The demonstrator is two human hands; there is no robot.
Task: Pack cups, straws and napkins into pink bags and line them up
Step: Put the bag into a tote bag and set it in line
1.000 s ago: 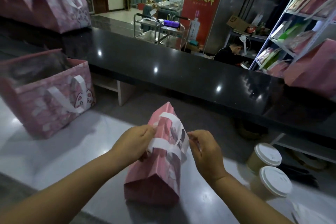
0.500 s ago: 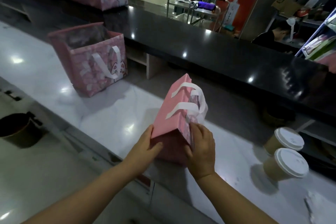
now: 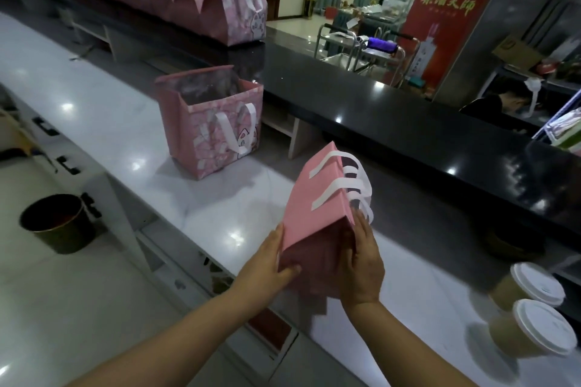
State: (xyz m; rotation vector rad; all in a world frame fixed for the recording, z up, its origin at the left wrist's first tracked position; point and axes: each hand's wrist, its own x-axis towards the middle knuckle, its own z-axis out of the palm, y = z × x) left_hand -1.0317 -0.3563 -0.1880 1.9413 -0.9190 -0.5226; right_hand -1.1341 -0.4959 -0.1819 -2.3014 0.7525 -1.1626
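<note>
Bag, pink, gripped by left hand; right hand presses straight fingers against its side

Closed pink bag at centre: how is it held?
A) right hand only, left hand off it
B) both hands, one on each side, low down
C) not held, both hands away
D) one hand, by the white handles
B: the left hand and the right hand flank the lower part of the closed pink bag, one on each side.
</note>
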